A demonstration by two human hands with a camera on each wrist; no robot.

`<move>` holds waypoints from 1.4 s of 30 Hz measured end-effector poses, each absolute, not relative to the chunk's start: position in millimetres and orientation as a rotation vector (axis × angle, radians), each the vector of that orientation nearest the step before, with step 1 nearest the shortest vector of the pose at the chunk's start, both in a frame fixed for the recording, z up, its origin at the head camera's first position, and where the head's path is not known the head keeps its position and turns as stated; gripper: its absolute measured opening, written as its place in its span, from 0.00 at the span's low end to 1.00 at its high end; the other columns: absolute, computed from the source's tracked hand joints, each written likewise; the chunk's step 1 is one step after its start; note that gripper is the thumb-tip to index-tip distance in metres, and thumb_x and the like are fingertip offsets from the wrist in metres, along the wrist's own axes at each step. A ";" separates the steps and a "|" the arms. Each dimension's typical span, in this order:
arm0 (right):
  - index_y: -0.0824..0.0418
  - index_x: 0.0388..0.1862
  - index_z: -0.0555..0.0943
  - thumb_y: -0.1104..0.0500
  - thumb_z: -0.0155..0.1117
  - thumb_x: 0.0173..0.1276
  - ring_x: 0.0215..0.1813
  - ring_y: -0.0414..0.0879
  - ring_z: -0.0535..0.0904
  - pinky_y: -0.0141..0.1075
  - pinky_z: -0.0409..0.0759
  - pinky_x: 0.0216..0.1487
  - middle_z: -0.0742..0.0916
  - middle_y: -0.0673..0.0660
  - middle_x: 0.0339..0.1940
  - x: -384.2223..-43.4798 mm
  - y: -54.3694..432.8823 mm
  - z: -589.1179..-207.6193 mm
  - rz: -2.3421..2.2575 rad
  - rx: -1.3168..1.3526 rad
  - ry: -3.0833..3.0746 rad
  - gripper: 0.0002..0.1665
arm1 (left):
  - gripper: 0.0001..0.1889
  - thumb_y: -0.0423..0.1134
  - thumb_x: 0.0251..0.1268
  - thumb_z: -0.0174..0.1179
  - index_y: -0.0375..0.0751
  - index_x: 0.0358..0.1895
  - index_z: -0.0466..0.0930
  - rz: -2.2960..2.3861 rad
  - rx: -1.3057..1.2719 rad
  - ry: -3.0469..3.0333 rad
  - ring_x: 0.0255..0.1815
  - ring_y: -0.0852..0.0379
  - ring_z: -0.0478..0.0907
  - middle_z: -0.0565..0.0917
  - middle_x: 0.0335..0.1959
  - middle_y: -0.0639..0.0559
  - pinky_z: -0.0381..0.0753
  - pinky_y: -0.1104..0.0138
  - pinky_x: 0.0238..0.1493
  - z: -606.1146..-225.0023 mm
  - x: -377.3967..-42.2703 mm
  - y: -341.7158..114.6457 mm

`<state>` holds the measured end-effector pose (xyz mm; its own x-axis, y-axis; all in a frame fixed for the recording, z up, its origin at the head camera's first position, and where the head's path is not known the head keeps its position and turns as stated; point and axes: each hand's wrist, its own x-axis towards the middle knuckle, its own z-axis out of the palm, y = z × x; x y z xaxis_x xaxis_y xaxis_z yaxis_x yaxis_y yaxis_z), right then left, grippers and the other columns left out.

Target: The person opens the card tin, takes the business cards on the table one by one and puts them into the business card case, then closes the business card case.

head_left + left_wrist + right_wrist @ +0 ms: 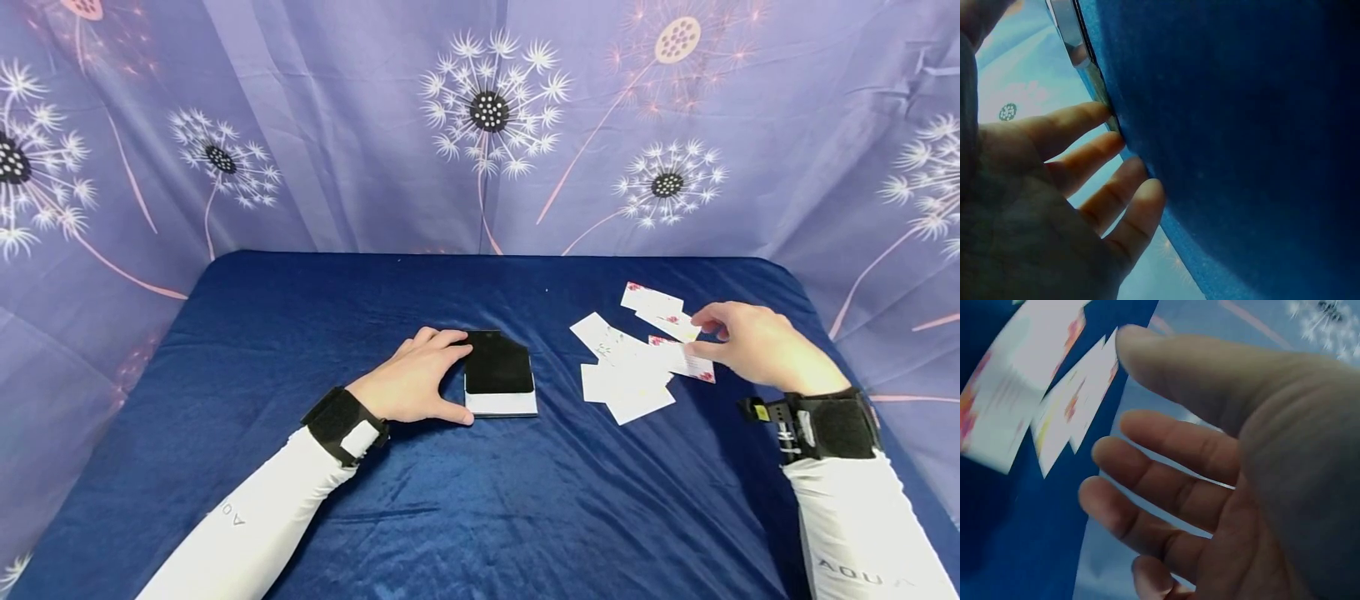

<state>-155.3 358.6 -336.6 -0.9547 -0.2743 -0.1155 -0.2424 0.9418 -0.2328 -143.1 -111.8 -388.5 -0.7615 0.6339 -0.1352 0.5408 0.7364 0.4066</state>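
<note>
A black card case (498,367) with a white strip along its front lies mid-table. My left hand (416,375) rests at its left side, thumb by the near corner and index finger by the far one. In the left wrist view the fingers (1138,212) are spread and fairly straight beside the case's edge (1072,31). My right hand (757,346) hovers at the right end of scattered cards, thumb and index finger parted over a red-patterned card (697,364). The right wrist view shows nothing between its loosely bent fingers (1135,512).
Several white cards (622,379) overlap in a loose pile right of the case. Two more floral cards (651,298) lie behind them. Dark blue cloth (450,517) covers the table, and a purple dandelion-print curtain (360,125) hangs along the back and sides.
</note>
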 end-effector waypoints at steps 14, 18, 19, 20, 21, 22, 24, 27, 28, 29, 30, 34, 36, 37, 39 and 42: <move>0.64 0.50 0.88 0.44 0.83 0.62 0.46 0.53 0.83 0.52 0.77 0.50 0.88 0.52 0.42 -165.6 392.8 -362.4 -0.379 -0.394 2.846 0.30 | 0.53 0.67 0.59 0.74 0.41 0.82 0.66 0.487 0.920 2.676 0.80 0.43 0.57 0.61 0.84 0.46 0.61 0.43 0.76 -391.7 -143.5 -112.0; 0.60 0.45 0.88 0.44 0.84 0.60 0.41 0.47 0.80 0.49 0.76 0.47 0.86 0.49 0.39 -165.6 392.5 -365.2 -0.395 -0.412 2.841 0.24 | 0.53 0.67 0.59 0.74 0.41 0.82 0.66 0.493 0.921 2.676 0.80 0.43 0.57 0.61 0.84 0.46 0.61 0.43 0.75 -390.7 -143.2 -111.8; 0.59 0.44 0.87 0.44 0.84 0.60 0.41 0.46 0.79 0.48 0.75 0.47 0.86 0.48 0.38 -165.5 392.4 -365.8 -0.401 -0.414 2.839 0.24 | 0.53 0.67 0.59 0.74 0.41 0.82 0.66 0.492 0.922 2.676 0.79 0.43 0.57 0.61 0.84 0.46 0.61 0.43 0.75 -390.5 -143.1 -111.8; 0.59 0.43 0.86 0.45 0.84 0.60 0.40 0.46 0.79 0.48 0.75 0.46 0.86 0.48 0.38 -165.4 392.0 -366.3 -0.405 -0.417 2.838 0.24 | 0.53 0.67 0.59 0.74 0.41 0.82 0.66 0.491 0.923 2.677 0.79 0.43 0.57 0.61 0.84 0.46 0.61 0.43 0.75 -390.5 -143.1 -111.7; 0.59 0.43 0.86 0.45 0.84 0.60 0.39 0.45 0.78 0.47 0.75 0.46 0.85 0.48 0.37 -165.3 391.7 -366.6 -0.412 -0.419 2.836 0.23 | 0.53 0.67 0.59 0.74 0.40 0.82 0.66 0.491 0.924 2.678 0.79 0.43 0.57 0.61 0.84 0.46 0.61 0.43 0.75 -390.5 -143.2 -111.7; 0.59 0.43 0.85 0.46 0.85 0.60 0.39 0.45 0.78 0.46 0.75 0.45 0.85 0.47 0.37 -165.2 391.3 -366.9 -0.418 -0.421 2.835 0.23 | 0.53 0.67 0.59 0.74 0.40 0.82 0.66 0.491 0.925 2.678 0.79 0.43 0.57 0.61 0.84 0.46 0.61 0.43 0.75 -390.6 -143.2 -111.6; 0.59 0.42 0.83 0.46 0.85 0.59 0.37 0.44 0.78 0.44 0.74 0.44 0.85 0.47 0.35 -164.6 390.7 -366.9 -0.433 -0.423 2.831 0.24 | 0.53 0.67 0.59 0.74 0.40 0.82 0.67 0.489 0.928 2.679 0.79 0.43 0.57 0.61 0.84 0.46 0.61 0.44 0.75 -391.0 -143.5 -111.4; 0.58 0.41 0.80 0.49 0.84 0.62 0.35 0.43 0.77 0.40 0.73 0.41 0.84 0.46 0.32 -163.2 389.6 -365.0 -0.463 -0.417 2.816 0.22 | 0.53 0.67 0.59 0.74 0.40 0.82 0.67 0.490 0.927 2.679 0.79 0.43 0.57 0.61 0.84 0.46 0.61 0.44 0.76 -391.5 -143.8 -111.2; 0.58 0.41 0.80 0.50 0.83 0.63 0.34 0.43 0.77 0.40 0.73 0.40 0.83 0.46 0.32 -162.7 389.1 -363.9 -0.469 -0.420 2.814 0.21 | 0.53 0.67 0.59 0.74 0.40 0.82 0.67 0.489 0.927 2.680 0.79 0.43 0.57 0.61 0.84 0.46 0.61 0.44 0.76 -391.6 -143.9 -111.2; 0.58 0.41 0.80 0.51 0.82 0.65 0.34 0.43 0.76 0.39 0.72 0.40 0.83 0.46 0.31 -162.3 389.3 -362.8 -0.481 -0.423 2.808 0.19 | 0.53 0.67 0.59 0.74 0.40 0.82 0.67 0.489 0.928 2.680 0.79 0.44 0.57 0.61 0.84 0.46 0.61 0.44 0.76 -391.7 -143.9 -111.3; 0.58 0.41 0.80 0.53 0.80 0.67 0.34 0.43 0.77 0.39 0.72 0.40 0.83 0.46 0.31 -161.7 388.9 -361.6 -0.490 -0.419 2.804 0.17 | 0.53 0.67 0.59 0.74 0.40 0.82 0.67 0.488 0.929 2.681 0.79 0.44 0.57 0.62 0.84 0.46 0.61 0.45 0.76 -391.7 -144.0 -111.3; 0.56 0.44 0.84 0.58 0.75 0.72 0.36 0.42 0.79 0.38 0.75 0.40 0.86 0.46 0.34 -160.2 389.2 -358.0 -0.512 -0.457 2.808 0.07 | 0.53 0.67 0.59 0.74 0.40 0.81 0.67 0.489 0.936 2.684 0.79 0.44 0.58 0.62 0.84 0.46 0.62 0.45 0.75 -391.6 -144.1 -111.6; 0.55 0.44 0.86 0.60 0.73 0.73 0.36 0.41 0.80 0.37 0.76 0.40 0.87 0.45 0.34 -159.7 389.4 -357.0 -0.526 -0.471 2.811 0.04 | 0.53 0.67 0.59 0.74 0.40 0.81 0.67 0.490 0.938 2.683 0.79 0.43 0.58 0.62 0.84 0.45 0.62 0.45 0.75 -391.3 -144.0 -111.7; 0.55 0.45 0.87 0.60 0.73 0.74 0.36 0.41 0.80 0.37 0.76 0.40 0.87 0.46 0.34 -159.7 389.3 -356.7 -0.535 -0.481 2.812 0.04 | 0.53 0.66 0.59 0.74 0.40 0.81 0.67 0.491 0.937 2.683 0.79 0.43 0.58 0.62 0.84 0.45 0.62 0.45 0.75 -391.0 -143.9 -111.7; 0.54 0.45 0.87 0.62 0.71 0.74 0.35 0.40 0.80 0.37 0.77 0.40 0.88 0.46 0.34 -159.5 388.8 -356.0 -0.552 -0.489 2.815 0.04 | 0.52 0.66 0.59 0.74 0.40 0.81 0.67 0.494 0.936 2.682 0.79 0.43 0.58 0.62 0.84 0.45 0.62 0.45 0.75 -390.5 -143.4 -111.8; 0.55 0.45 0.87 0.63 0.69 0.76 0.34 0.41 0.80 0.36 0.77 0.38 0.88 0.46 0.34 -159.3 387.9 -355.4 -0.577 -0.500 2.819 0.04 | 0.52 0.66 0.59 0.75 0.39 0.81 0.67 0.497 0.932 2.681 0.79 0.43 0.58 0.62 0.83 0.45 0.62 0.45 0.75 -389.6 -142.5 -111.8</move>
<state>-159.3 387.9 -355.4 -0.9177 -0.3697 -0.1452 -0.2830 0.8651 -0.4141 -142.5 -111.8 -389.6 -0.7606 0.6361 -0.1300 0.5472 0.7358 0.3988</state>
